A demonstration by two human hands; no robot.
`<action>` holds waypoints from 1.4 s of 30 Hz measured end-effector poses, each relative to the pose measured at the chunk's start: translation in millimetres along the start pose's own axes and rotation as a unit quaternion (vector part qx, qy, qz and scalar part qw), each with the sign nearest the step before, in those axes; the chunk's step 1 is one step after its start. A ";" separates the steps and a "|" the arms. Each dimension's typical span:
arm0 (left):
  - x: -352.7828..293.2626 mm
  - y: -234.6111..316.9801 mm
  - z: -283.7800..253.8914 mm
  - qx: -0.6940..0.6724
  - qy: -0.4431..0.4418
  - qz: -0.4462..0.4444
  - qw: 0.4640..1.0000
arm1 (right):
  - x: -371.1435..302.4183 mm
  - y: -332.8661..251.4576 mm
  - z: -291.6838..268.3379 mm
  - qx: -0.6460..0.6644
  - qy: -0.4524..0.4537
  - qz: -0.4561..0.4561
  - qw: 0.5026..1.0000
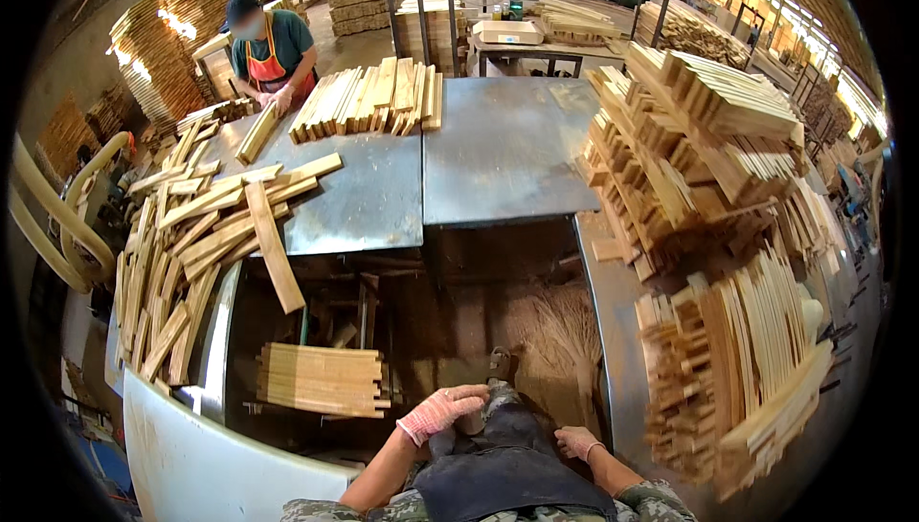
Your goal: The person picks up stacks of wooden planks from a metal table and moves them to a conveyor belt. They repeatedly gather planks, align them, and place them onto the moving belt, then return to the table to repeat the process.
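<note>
My left hand, in a pink-and-white knit glove, is held over my left leg with its fingers stretched out and nothing in it. Beside my right thigh is my right hand, also gloved, its fingers curled in and no object visible in them. Between my arms hangs a dark apron. To the left of my left hand, a low stack of short boards lies below table height. A loose heap of wooden strips covers the left table, and one board juts over its inner edge.
A metal-topped table runs across ahead. At its far left a co-worker in a red apron handles wooden pieces beside a row of strips. High wood stacks and bundled strips crowd the right. A twig broom lies beneath.
</note>
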State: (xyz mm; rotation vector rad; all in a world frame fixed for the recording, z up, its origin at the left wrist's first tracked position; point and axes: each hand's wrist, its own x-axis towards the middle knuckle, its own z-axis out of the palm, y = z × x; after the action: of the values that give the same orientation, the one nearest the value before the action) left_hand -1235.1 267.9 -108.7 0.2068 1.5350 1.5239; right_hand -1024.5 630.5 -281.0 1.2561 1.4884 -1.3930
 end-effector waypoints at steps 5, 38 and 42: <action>94.7 28.8 -41.6 -0.124 0.094 -0.059 0.986 | 67.9 -122.9 -32.7 0.006 -0.009 0.033 0.999; 465.7 214.8 -768.8 -0.093 0.551 0.038 0.828 | 253.6 -1033.1 195.4 -0.294 0.179 -0.345 0.873; 505.6 243.8 -850.9 -0.050 0.604 0.041 0.794 | 304.7 -1106.4 228.2 -0.289 0.248 -0.420 0.824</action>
State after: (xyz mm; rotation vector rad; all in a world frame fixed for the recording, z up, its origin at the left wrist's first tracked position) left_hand -2213.9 72.3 -315.5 -0.9804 2.3797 1.9015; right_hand -2189.9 528.5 -305.3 0.5661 2.7938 -0.9340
